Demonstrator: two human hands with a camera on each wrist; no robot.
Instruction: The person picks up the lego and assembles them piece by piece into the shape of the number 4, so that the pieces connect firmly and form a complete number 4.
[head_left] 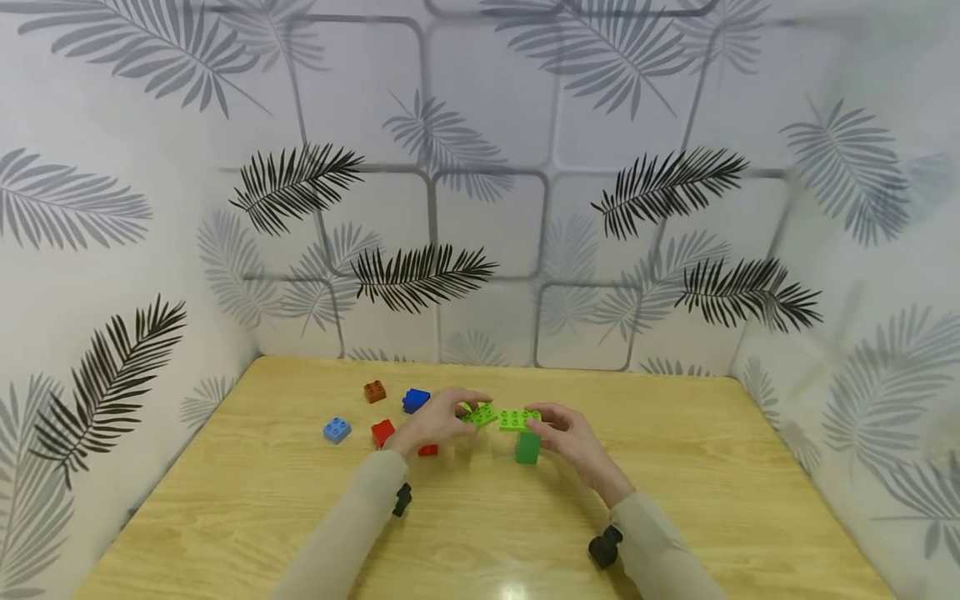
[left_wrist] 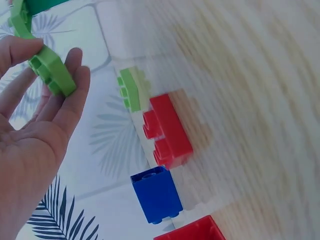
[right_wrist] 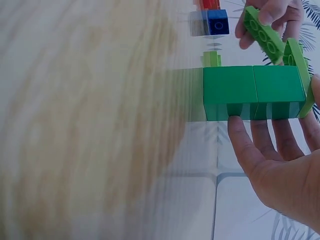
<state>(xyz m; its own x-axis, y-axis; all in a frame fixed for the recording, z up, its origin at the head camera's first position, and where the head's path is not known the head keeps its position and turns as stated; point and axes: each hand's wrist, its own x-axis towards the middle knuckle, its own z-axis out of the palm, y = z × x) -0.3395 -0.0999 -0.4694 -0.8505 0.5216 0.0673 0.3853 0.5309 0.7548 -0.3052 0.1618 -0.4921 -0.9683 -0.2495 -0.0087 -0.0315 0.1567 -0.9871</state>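
My left hand [head_left: 442,414] pinches a lime green toy building brick [left_wrist: 52,72] between thumb and fingers, raised above the table. Just to its right, my right hand [head_left: 567,432] holds an upright stack of two darker green bricks [right_wrist: 229,92] topped by another lime green brick [head_left: 517,420]. In the right wrist view, its fingers lie along the side of the stack, near the lime top. The lime brick in my left hand is tilted, close beside that top brick. A further lime green brick [left_wrist: 131,89] lies on the table behind my left hand.
Left of the hands on the wooden table [head_left: 225,500] lie a red brick [head_left: 382,432], a second red brick [head_left: 427,450], a blue brick [head_left: 416,400], a light blue brick [head_left: 337,430] and a brown brick [head_left: 374,391]. Leaf-patterned walls border the table at back and sides.
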